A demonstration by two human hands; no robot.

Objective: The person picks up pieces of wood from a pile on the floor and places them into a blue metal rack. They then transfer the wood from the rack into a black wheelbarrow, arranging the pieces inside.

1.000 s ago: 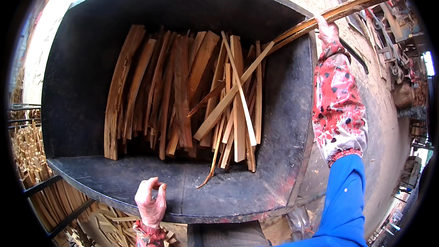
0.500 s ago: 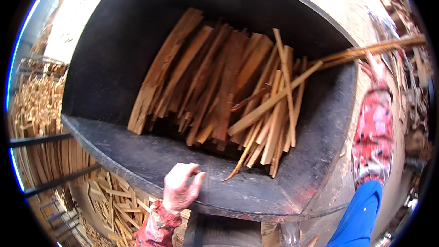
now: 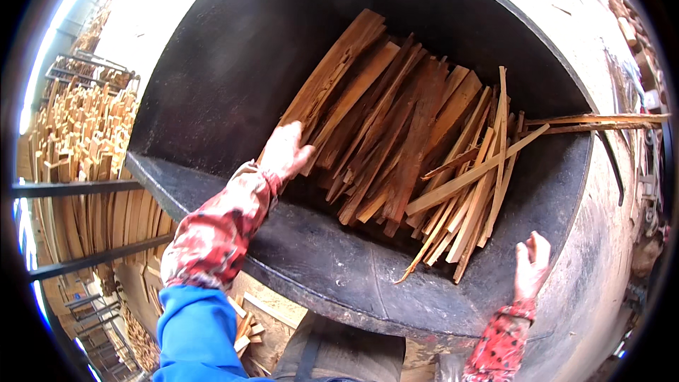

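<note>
Several brown wooden slats point(image 3: 414, 148) lie side by side in a black metal trough point(image 3: 339, 255). My left hand point(image 3: 286, 150) is at the near end of the leftmost broad board point(image 3: 336, 64), palm down with the thumb spread from the fingers. Whether it touches the board I cannot tell. Above the trough's front right part, my right hand point(image 3: 532, 262) hangs loosely curled, thumb and fingertips apart, with nothing visible in it. Thin pale strips point(image 3: 467, 184) cross one another on the right of the pile. A long dark-edged strip point(image 3: 601, 120) juts over the trough's right rim.
Upright bundles of cut wood point(image 3: 92, 127) stand beyond black metal rails point(image 3: 85, 189) at the left. Short wood offcuts point(image 3: 247, 329) lie below the trough's front edge. Logs point(image 3: 626, 28) are stacked at the far right.
My left hand has moved from the front rim up to the leftmost board. My right hand has left the long strip at the right and come down toward the front. The view has shifted.
</note>
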